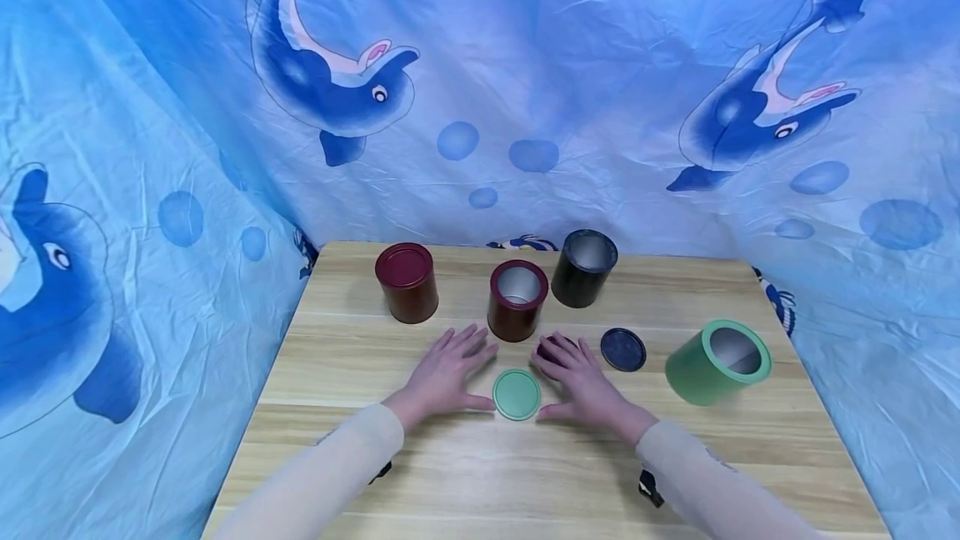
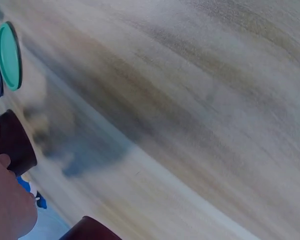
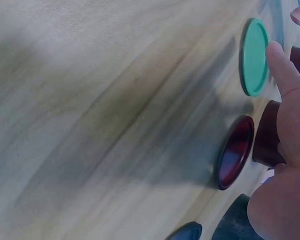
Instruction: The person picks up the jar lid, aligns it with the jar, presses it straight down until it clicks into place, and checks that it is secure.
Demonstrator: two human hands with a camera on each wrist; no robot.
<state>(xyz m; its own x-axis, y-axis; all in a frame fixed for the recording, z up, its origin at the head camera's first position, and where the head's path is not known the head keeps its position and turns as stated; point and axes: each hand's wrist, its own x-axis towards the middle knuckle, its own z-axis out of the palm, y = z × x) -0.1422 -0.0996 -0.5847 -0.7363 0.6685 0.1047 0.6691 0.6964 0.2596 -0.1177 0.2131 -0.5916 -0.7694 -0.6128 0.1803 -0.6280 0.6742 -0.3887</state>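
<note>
A round green lid (image 1: 517, 394) lies flat on the table between my two hands. My left hand (image 1: 444, 380) hovers at its left side, fingers spread and thumb pointing at the rim. On the other side is my right hand (image 1: 588, 386), also spread, its thumb near the lid. Beneath the right fingers lies a dark red lid (image 3: 236, 152), partly hidden in the head view. Neither hand holds anything. Just beyond the hands stands an open dark red canister (image 1: 514, 319). A black lid (image 1: 623, 349) lies right of the right hand.
A dark red canister (image 1: 410, 294) with its lid on stands at the back left. Behind the right hand is an open black canister (image 1: 579, 283). An open green canister (image 1: 693, 373) stands at the right. A blue dolphin-print sheet (image 1: 525, 65) surrounds the wooden table (image 1: 465, 482).
</note>
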